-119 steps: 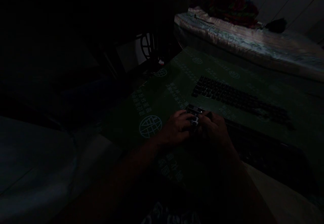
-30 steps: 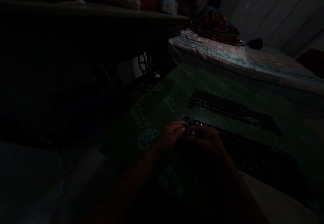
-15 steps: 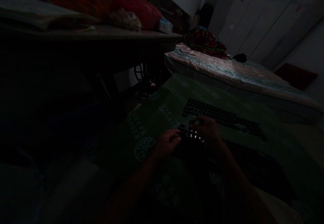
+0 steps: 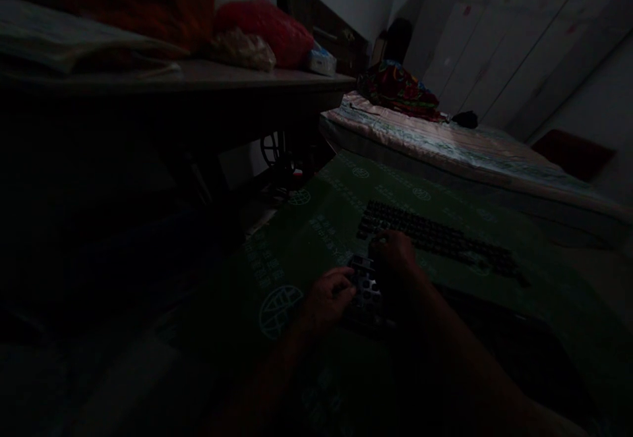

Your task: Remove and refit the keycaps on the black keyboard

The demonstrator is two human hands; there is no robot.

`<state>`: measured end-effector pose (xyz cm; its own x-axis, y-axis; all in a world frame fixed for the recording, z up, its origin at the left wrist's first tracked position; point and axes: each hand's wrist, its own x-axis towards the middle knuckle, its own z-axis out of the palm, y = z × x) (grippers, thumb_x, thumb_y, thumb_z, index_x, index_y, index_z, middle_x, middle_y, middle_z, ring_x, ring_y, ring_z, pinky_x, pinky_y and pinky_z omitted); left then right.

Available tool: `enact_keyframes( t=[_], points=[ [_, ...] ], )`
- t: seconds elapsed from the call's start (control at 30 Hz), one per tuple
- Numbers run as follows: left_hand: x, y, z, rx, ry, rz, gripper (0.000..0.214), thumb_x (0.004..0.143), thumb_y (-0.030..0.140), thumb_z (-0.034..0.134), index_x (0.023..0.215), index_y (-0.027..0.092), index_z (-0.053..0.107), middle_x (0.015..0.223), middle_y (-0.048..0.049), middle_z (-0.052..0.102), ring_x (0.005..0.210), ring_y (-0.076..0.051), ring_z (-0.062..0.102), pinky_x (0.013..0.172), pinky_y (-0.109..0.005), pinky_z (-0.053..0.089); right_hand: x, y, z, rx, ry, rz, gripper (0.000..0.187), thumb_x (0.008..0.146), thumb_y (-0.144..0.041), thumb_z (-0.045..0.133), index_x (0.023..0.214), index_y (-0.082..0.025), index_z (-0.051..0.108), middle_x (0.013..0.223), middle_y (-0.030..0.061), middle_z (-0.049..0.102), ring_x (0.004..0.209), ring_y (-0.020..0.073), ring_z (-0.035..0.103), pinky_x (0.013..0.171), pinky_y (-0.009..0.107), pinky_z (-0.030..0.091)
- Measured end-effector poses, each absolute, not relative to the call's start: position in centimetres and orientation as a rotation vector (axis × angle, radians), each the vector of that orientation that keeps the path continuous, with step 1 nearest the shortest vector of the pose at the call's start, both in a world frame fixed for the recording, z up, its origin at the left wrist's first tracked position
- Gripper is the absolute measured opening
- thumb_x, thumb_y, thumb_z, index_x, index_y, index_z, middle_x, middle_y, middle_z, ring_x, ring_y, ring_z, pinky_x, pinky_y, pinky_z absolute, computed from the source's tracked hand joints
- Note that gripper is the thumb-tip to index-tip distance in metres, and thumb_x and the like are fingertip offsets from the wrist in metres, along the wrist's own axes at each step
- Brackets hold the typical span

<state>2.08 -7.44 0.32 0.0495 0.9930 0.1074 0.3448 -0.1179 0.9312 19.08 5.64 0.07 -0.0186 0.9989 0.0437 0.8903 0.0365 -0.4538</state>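
In very dim light, my left hand (image 4: 329, 295) grips the left edge of a dark keyboard body (image 4: 366, 285), its thumb and fingers closed at the rim. Rows of rounded key positions show on the part between my hands. My right hand (image 4: 395, 252) is curled just above the keyboard's upper edge, fingers pinched together; whatever they hold is too dark to make out. Beyond it, several rows of loose black keycaps (image 4: 440, 236) lie on the green printed sheet (image 4: 316, 252). My right forearm hides much of the keyboard.
A long dark panel (image 4: 514, 338) lies on the sheet at the right. To the left stands a table (image 4: 297, 82) bearing a red bag (image 4: 267, 28) and a small box (image 4: 321, 61), with a spoked wheel (image 4: 273, 150) beneath. A bed (image 4: 445, 134) with patterned cloth is behind.
The keyboard has tilted, so its face with rounded key positions shows instead of a row of bright gaps. My right hand has curled tighter and shifted slightly left. The view has tipped up a little.
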Motion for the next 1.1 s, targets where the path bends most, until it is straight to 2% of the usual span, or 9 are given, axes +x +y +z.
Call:
enact_keyframes(
  t=[0.47, 1.1],
  points=[
    [2.1, -7.5, 0.1, 1.586, 1.395, 1.055, 0.01, 0.073, 0.017, 0.055, 0.063, 0.018, 0.058, 0.112, -0.0089, 0.062, 0.106, -0.024, 0.055, 0.095, -0.04, 0.039, 19.4, 6.8, -0.9, -1.946, -1.97, 0.486, 0.027, 0.068, -0.035, 0.063, 0.091, -0.024, 0.07, 0.082, 0.0036, 0.071, 0.073, 0.0182, 0.064, 0.051, 0.022, 0.039],
    [2.1, -7.4, -0.1, 1.649, 1.392, 1.038, 0.009, 0.073, 0.017, 0.055, 0.065, 0.019, 0.059, 0.111, -0.0078, 0.063, 0.105, -0.024, 0.055, 0.093, -0.04, 0.041, 19.5, 7.3, -1.4, -1.896, -1.975, 0.502, 0.025, 0.07, -0.036, 0.062, 0.091, -0.023, 0.07, 0.079, 0.0035, 0.07, 0.073, 0.0183, 0.064, 0.055, 0.023, 0.041]
  ],
)
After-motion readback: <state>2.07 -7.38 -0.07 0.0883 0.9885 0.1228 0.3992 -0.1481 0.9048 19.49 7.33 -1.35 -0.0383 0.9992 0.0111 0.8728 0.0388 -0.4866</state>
